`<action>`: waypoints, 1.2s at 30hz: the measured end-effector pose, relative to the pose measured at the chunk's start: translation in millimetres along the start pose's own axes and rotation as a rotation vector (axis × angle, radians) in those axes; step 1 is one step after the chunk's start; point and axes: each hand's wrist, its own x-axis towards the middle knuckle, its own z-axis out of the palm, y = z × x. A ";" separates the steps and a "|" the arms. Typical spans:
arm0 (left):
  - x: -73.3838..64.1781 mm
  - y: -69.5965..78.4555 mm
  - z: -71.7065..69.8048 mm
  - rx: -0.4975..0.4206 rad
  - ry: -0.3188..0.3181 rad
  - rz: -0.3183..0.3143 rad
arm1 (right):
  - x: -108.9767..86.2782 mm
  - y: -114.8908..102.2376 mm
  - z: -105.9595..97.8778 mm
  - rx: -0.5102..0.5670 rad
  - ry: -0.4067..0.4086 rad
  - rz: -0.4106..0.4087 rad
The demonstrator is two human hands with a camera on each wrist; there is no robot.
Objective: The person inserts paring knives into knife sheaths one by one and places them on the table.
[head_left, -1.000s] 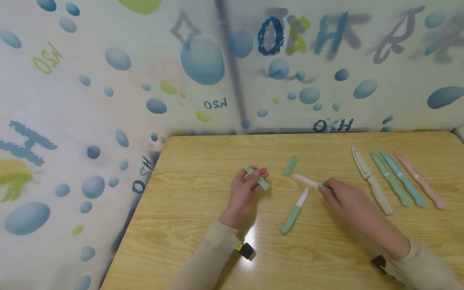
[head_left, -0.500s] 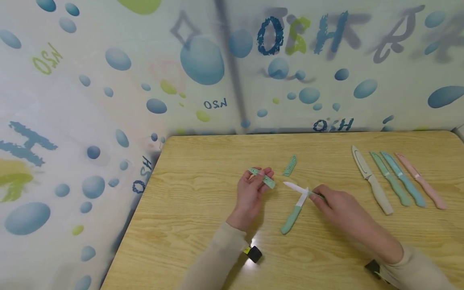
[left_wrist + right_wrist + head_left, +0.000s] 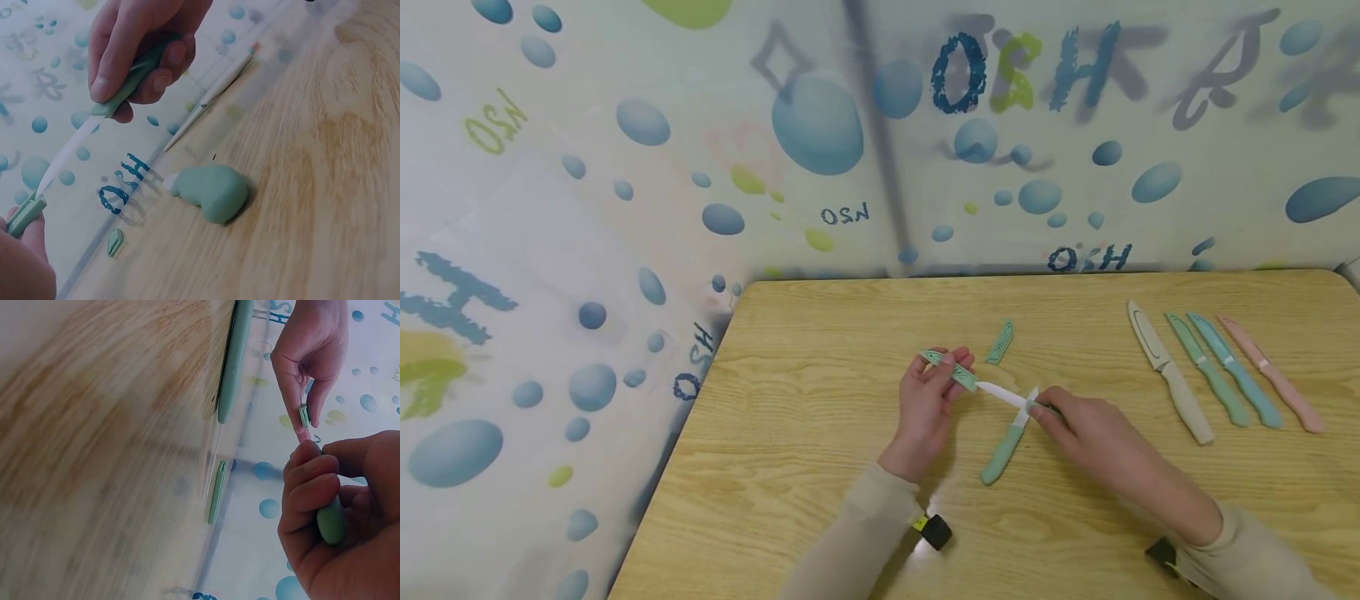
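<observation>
My left hand (image 3: 925,408) pinches a green patterned knife sheath (image 3: 964,377) between thumb and fingers, its mouth turned to the right. My right hand (image 3: 1093,429) grips the green handle of a small knife (image 3: 134,78) with a white blade (image 3: 1000,393). In the left wrist view the blade's tip is right at the sheath's mouth. Under the held blade, a second green-handled knife (image 3: 1002,454) lies uncovered on the table, its white blade pointing away. Another green sheath (image 3: 1000,342) rests on the table just beyond the hands.
On the right of the wooden table (image 3: 797,350) lie several sheathed knives in a slanted row: a beige knife (image 3: 1183,404), a green knife (image 3: 1221,392), a blue knife (image 3: 1255,396) and a pink knife (image 3: 1288,396). A patterned wall sheet (image 3: 820,192) stands behind the table.
The right hand has moved left with the knife, bringing its tip to the sheath's mouth. The left hand has shifted slightly right with the sheath. The things on the table have stayed put.
</observation>
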 end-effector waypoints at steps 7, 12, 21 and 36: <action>-1.9 -1.5 3.2 -0.021 -0.005 0.005 | 0.4 0.3 0.9 0.001 -0.006 -0.006; -3.1 -2.2 4.4 -0.030 0.001 0.000 | 0.7 -0.7 0.7 0.006 -0.006 -0.007; -5.8 -3.5 7.1 -0.065 0.001 0.005 | 2.3 -3.6 0.9 0.017 0.008 -0.020; -8.4 -13.0 16.7 -0.073 -0.013 -0.018 | 9.8 -7.3 3.5 0.044 0.002 -0.008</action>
